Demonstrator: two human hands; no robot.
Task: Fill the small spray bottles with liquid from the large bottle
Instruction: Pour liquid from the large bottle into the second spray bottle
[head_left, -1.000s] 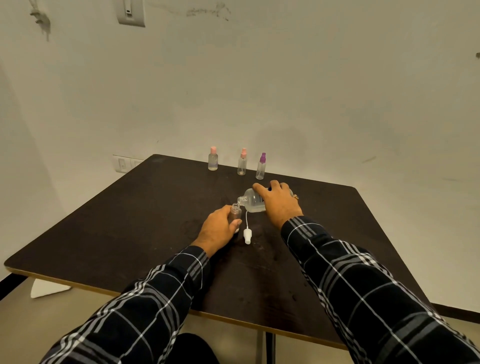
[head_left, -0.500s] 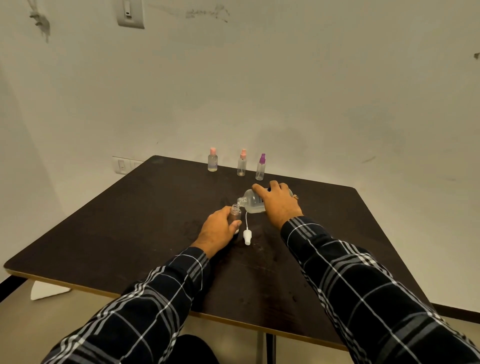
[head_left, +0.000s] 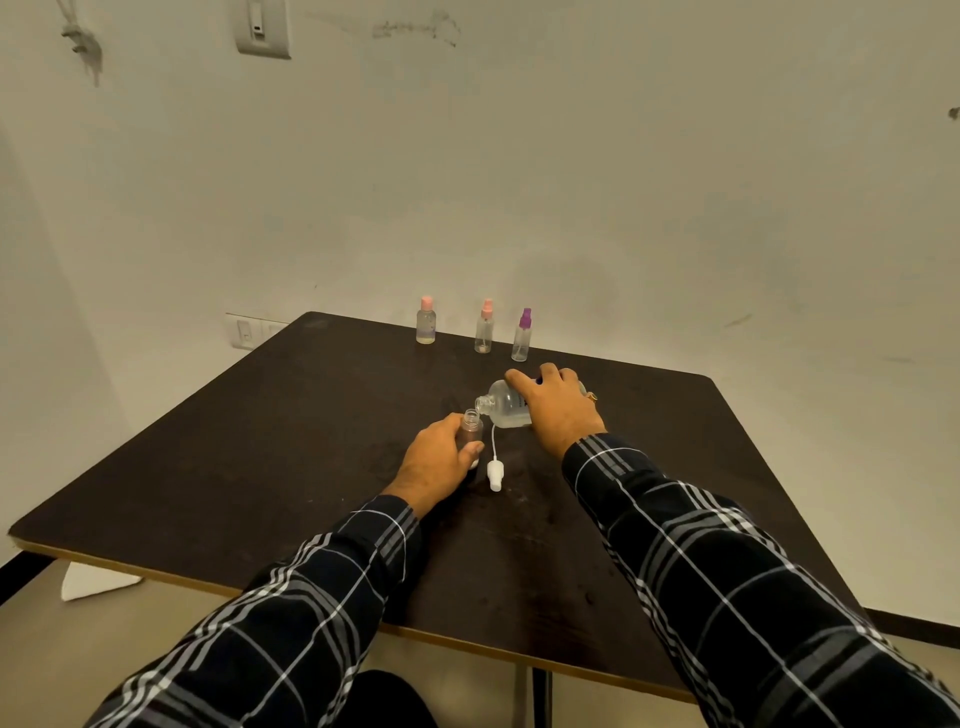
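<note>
The curled fingers (head_left: 467, 448) of the left hand (head_left: 436, 462) are wrapped round a small clear plastic spray bottle (head_left: 471, 427) with its top off, which is held upright with its open neck showing just above the thumb. Just to the right of those fingers, a large clear plastic bottle (head_left: 506, 404) is gripped from above by the right hand (head_left: 558, 413), whose fingers are curled over its body. The large bottle is tipped almost onto its side, its long axis running left to right and its open mouth aimed at the left hand, just above and beside the small bottle's neck. Whether liquid is passing between the two mouths cannot be told. The pour is judged to depend on keeping these two openings lined up. Just nearer than both hands, a white spray pump head (head_left: 495, 474) with its thin tube lies flat on the dark brown square table (head_left: 260, 441). Well beyond the fingers, by the far edge, three small capped bottles are stood in a row: one pink-capped (head_left: 426, 325), one pink-nozzled (head_left: 484, 330), one purple-nozzled (head_left: 522, 338).
</note>
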